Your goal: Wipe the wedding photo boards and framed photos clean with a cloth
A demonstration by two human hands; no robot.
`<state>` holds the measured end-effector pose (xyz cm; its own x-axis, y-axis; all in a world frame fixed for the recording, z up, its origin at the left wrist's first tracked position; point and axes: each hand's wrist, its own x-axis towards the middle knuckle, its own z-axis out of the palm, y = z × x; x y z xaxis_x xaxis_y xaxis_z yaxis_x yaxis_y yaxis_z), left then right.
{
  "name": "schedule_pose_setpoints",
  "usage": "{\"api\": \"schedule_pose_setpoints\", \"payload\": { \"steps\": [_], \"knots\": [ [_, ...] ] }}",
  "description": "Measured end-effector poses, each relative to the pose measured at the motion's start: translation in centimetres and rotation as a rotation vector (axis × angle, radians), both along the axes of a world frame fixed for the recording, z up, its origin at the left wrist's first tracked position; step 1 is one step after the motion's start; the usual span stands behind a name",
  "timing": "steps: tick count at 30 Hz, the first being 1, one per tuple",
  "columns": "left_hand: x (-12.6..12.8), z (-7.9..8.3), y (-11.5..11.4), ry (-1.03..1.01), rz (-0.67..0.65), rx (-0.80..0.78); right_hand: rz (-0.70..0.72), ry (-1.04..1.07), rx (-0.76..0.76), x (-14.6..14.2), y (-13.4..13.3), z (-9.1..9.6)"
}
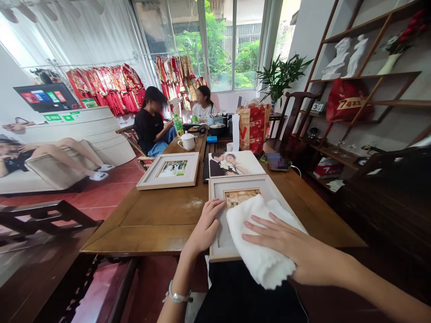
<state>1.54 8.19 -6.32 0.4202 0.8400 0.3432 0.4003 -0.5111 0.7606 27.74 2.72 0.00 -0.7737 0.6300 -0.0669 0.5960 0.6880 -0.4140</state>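
Observation:
A white picture frame point(222, 188) lies flat at the near edge of the wooden table point(161, 220). My left hand point(206, 225) rests on the frame's left border, fingers stretched along it. My right hand point(286, 249) lies flat, fingers spread, on a white cloth point(256, 242) that covers the frame's right half. The small picture point(240, 196) in the frame's middle shows above the cloth.
Further along the table lie a second framed photo point(170, 169), an unframed portrait print point(234, 163), a white teapot point(187, 141), a phone point(278, 162) and a red paper bag point(253, 127). Two people sit at the far end. Shelves point(367, 76) line the right wall.

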Motion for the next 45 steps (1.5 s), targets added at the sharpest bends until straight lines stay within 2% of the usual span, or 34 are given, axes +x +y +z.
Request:
{"api": "schedule_pose_setpoints", "payload": {
  "steps": [3,7,9,12,15,19,24,29,32,35,39,42,45],
  "knots": [
    [0.0,0.0,0.0,0.000,-0.011,-0.001,-0.021,-0.048,0.181,-0.4,2.0,-1.8],
    [-0.1,0.1,-0.1,0.021,-0.010,-0.010,-0.205,-0.121,0.446,1.0,5.6,-3.5],
    [-0.1,0.1,-0.1,0.029,-0.011,-0.015,-0.304,-0.139,0.519,1.9,7.5,-3.9],
    [-0.1,0.1,-0.1,0.032,-0.015,-0.017,-0.435,-0.141,0.513,2.3,9.9,-4.1],
    [-0.1,0.0,0.1,0.025,-0.016,-0.012,-0.447,-0.148,0.422,1.2,11.1,-3.7],
    [-0.1,-0.1,0.2,0.007,-0.011,-0.003,-0.331,-0.154,0.296,-1.4,10.3,-2.6],
    [0.0,-0.4,0.2,-0.036,0.017,-0.014,-0.239,-0.159,0.176,-4.9,4.9,-1.6],
    [0.0,-0.6,0.3,-0.083,0.001,0.015,-0.223,-0.074,0.227,-8.3,-0.7,-1.9],
    [0.0,-0.8,0.4,-0.075,0.001,0.028,-0.101,-0.055,0.242,-7.8,-2.2,-1.8],
    [-0.1,-0.8,0.4,-0.051,0.006,0.031,-0.052,-0.092,0.237,-5.0,-2.5,-1.6],
    [-0.1,-0.5,0.2,0.003,-0.011,0.002,-0.213,-0.221,0.291,-0.7,-1.2,-1.8],
    [-0.2,-0.2,0.0,0.010,-0.019,-0.013,-0.308,-0.260,0.329,1.2,1.3,-2.1],
    [-0.2,-0.2,0.0,-0.002,-0.010,-0.010,-0.356,-0.178,0.337,1.2,4.9,-2.1]
  ]
}}
